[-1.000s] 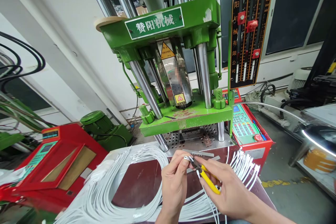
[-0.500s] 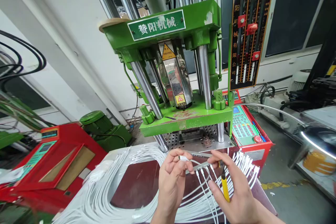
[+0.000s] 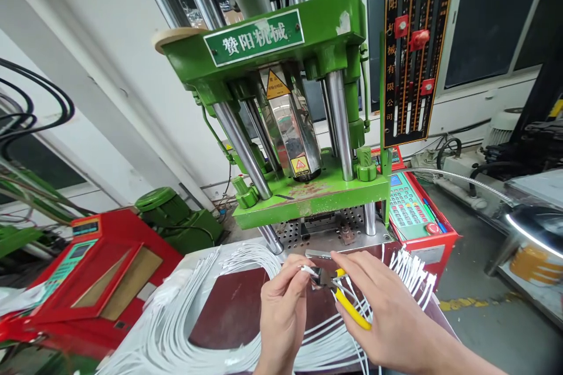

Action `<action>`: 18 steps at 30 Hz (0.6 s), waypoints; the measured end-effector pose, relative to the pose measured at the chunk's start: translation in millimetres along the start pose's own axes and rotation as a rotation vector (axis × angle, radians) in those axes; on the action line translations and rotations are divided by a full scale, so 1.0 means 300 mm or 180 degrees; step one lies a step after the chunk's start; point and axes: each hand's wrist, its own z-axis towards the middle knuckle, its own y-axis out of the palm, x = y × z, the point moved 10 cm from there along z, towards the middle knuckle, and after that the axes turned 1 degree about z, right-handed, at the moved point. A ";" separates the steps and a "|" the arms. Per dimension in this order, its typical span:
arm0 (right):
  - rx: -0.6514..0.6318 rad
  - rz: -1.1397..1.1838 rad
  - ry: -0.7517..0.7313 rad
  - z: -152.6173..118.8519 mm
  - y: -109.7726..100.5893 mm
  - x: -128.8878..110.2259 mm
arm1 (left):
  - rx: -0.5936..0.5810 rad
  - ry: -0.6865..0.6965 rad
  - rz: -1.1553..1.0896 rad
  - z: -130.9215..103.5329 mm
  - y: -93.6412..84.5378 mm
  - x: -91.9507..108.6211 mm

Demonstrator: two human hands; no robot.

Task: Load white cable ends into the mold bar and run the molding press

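Observation:
My left hand (image 3: pixel 281 310) is closed, its thumb and fingertips pinching the white plug end of a cable (image 3: pixel 309 270). Yellow-handled cutting pliers (image 3: pixel 353 310) are in my right hand (image 3: pixel 382 304), which is partly wrapped round the handles. The pliers' dark jaws meet the plug end right beside my left fingertips; whether they are closed on it I cannot tell. Just behind the hands lies a flat metal plate (image 3: pixel 317 254). White cables (image 3: pixel 153 334) sweep in a thick loop across the table, and several cable ends (image 3: pixel 416 275) fan out at the right.
A green press (image 3: pixel 312 193) with steel columns stands directly ahead over a perforated metal plate. To its right is a red control box (image 3: pixel 422 225) with a keypad. On the left are another red machine (image 3: pixel 109 281) and a green motor (image 3: pixel 162 208). A round lamp (image 3: pixel 534 234) sits far right.
The pliers have swung from upright in my right hand to pointing left, their jaws now at the plug end. My right hand has moved closer to my left.

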 end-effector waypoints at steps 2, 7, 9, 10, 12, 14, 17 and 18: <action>0.0008 0.0003 0.0000 0.002 0.004 0.000 | -0.0064 -0.0021 -0.0054 -0.001 0.007 -0.002; 0.0013 -0.0038 -0.0016 0.010 0.000 -0.004 | -0.0189 0.0013 -0.0120 -0.002 0.027 0.004; 0.0013 -0.0083 -0.0016 0.011 -0.004 -0.006 | -0.0213 0.0040 -0.0099 0.000 0.031 0.005; 0.0006 -0.0107 -0.0011 0.011 -0.005 -0.007 | -0.0217 0.0049 -0.0087 0.001 0.031 0.006; -0.0013 -0.0154 0.0002 0.011 -0.005 -0.006 | -0.0204 0.0074 -0.0065 0.002 0.030 0.008; -0.0037 -0.0183 -0.0011 0.009 -0.001 -0.005 | -0.0177 0.0099 -0.0046 0.002 0.029 0.012; -0.0036 -0.0208 -0.0066 0.004 0.001 -0.004 | -0.0140 0.0114 -0.0036 0.000 0.027 0.016; -0.0037 -0.0220 -0.0080 0.002 0.001 -0.003 | -0.0128 0.0107 -0.0035 -0.001 0.026 0.015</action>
